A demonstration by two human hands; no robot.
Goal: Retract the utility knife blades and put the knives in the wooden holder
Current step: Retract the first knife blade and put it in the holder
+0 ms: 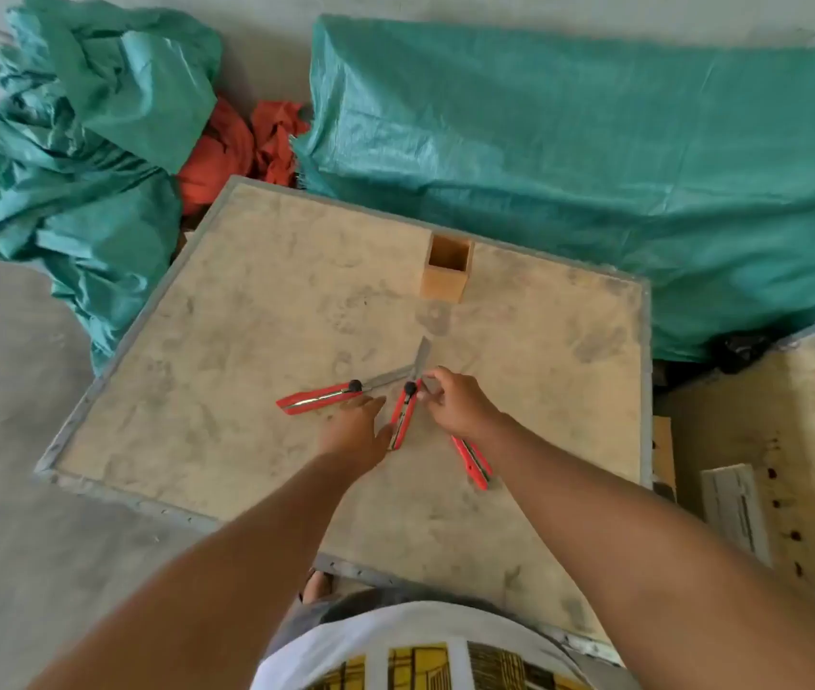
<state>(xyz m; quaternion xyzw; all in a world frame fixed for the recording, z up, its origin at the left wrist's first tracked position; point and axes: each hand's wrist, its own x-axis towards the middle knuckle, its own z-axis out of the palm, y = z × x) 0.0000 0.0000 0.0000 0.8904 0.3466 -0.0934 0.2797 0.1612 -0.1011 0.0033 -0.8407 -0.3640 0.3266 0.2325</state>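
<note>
Three red utility knives lie on a dusty plywood crate top (pixel 256 311). The left knife (pixel 318 398) lies flat, blade out toward the right. The middle knife (pixel 404 415) points away from me with its blade (pixel 423 356) extended. My left hand (pixel 355 433) rests flat beside its handle, fingers apart. My right hand (pixel 455 400) pinches the middle knife near its black slider knob. The right knife (pixel 472 463) lies partly under my right wrist; its blade end is hidden. The wooden holder (pixel 447 268), an open square box, stands empty at the far side.
Green tarpaulins (pixel 595 166) and a red cloth (pixel 241 141) lie beyond the crate on the concrete floor. A second crate (pixel 794 465) stands at the right. The board's metal rim (pixel 111 490) marks its near-left edge.
</note>
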